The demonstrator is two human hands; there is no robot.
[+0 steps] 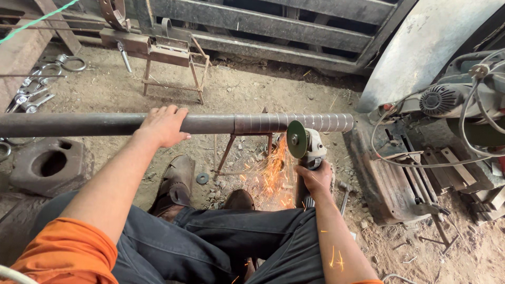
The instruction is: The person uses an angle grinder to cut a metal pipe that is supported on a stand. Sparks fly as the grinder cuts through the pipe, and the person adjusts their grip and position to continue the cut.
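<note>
At the middle of the view, I observe a long steel pipe (105, 124) lying level across a small metal trestle (247, 152), its right end section (294, 122) ground bright with ring marks. My left hand (164, 125) lies draped over the pipe, fingers curled across the top and gripping it. My right hand (314, 179) is wrapped fully around the body of an angle grinder (307, 147), whose green disc (296, 139) meets the underside of the bright section; sparks (271, 173) fall toward the dirt floor and my brown shoes (176, 184). Risks, in my judgement: sparks land close to my dark trousers (210, 236) and could scorch them; the disc could snatch on the round surface and kick toward my knees if tilted; the pipe could roll or slide off the narrow trestle if the left grip loosens. A cluttered machine with loose cables (468, 115) stands just right of the pipe end, within reach of stray sparks.
</note>
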